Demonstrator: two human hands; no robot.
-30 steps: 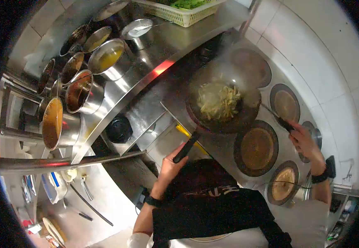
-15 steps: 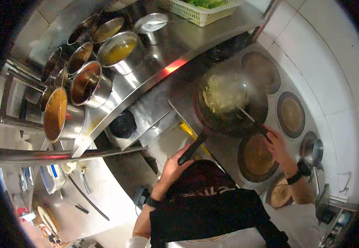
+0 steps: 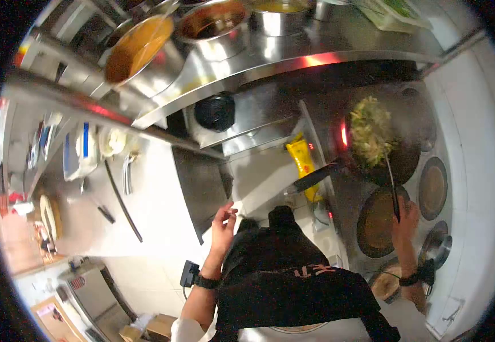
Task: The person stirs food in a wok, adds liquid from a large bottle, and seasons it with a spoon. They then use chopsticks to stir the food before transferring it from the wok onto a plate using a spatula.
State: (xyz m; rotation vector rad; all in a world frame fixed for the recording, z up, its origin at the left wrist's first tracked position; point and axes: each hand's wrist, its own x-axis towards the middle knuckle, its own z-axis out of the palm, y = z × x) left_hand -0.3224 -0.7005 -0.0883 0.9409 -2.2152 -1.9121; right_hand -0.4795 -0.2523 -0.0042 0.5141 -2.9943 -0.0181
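Note:
My right hand point(image 3: 405, 219) is wrapped round the black handle of a long metal cooking utensil point(image 3: 390, 171). The utensil's far end is buried in the chopped pale-green vegetables point(image 3: 371, 131) in a dark wok point(image 3: 410, 162). Steam hangs over the food. The wok's black handle point(image 3: 316, 176) points toward my body, with no hand on it. Left of that handle, my left hand point(image 3: 223, 229) is in the air in front of my apron, holding nothing, fingers slightly bent and apart.
Steel pots of sauce point(image 3: 153, 57) line the raised shelf point(image 3: 230, 71) at the back. Round burner plates point(image 3: 381, 225) surround the wok. A yellow packet point(image 3: 301, 162) lies under the wok handle. To the left is a white counter point(image 3: 156, 199) with tools on it.
My left hand has let go of the wok handle and drawn back left. My right hand still holds the utensil in the food. The camera view has swung left.

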